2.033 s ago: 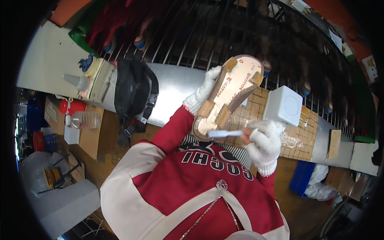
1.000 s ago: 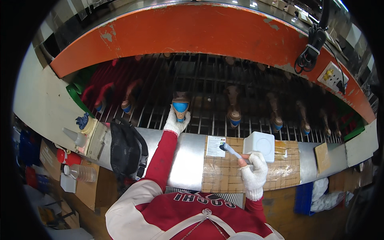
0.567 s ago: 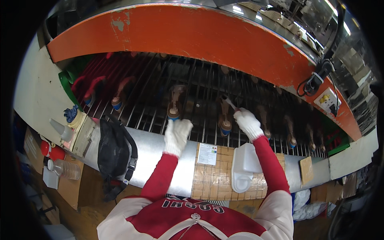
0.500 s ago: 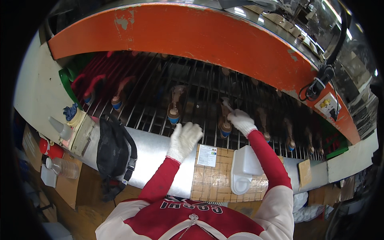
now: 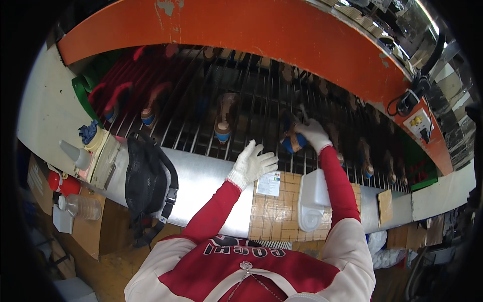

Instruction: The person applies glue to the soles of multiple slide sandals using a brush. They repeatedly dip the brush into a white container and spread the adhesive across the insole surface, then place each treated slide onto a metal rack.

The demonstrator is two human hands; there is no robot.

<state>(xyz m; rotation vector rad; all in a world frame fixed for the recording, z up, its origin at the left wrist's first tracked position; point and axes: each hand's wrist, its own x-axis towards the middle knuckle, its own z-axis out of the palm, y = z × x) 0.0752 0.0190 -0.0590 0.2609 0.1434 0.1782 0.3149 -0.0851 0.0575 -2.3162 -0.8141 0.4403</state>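
Note:
My right hand (image 5: 314, 135), in a white knit glove, is closed on a shoe (image 5: 292, 141) with a blue and tan end, tilted over the metal rods of a conveyor (image 5: 251, 126). Its far part is dark and hard to make out. My left hand (image 5: 253, 164), gloved too, is held with fingers spread above the near metal edge and holds nothing. Left of it on the rods lies another brown shoe (image 5: 224, 121) with a blue end. Further shoes lie at both sides, among them one (image 5: 150, 111) at the left and one (image 5: 366, 160) at the right.
An orange machine hood (image 5: 221, 25) arches over the rods. Along the near ledge are a black waist bag (image 5: 146, 176), a cardboard panel (image 5: 276, 214) with a paper label, and a white plastic container (image 5: 313, 194). A clear bottle (image 5: 83, 207) stands at left; a cable and socket (image 5: 418, 123) are at right.
My right hand has turned the shoe, lifting it askew so that its blue end shows more. My left hand has moved right, its fingers spreading wider. The view has shifted slightly.

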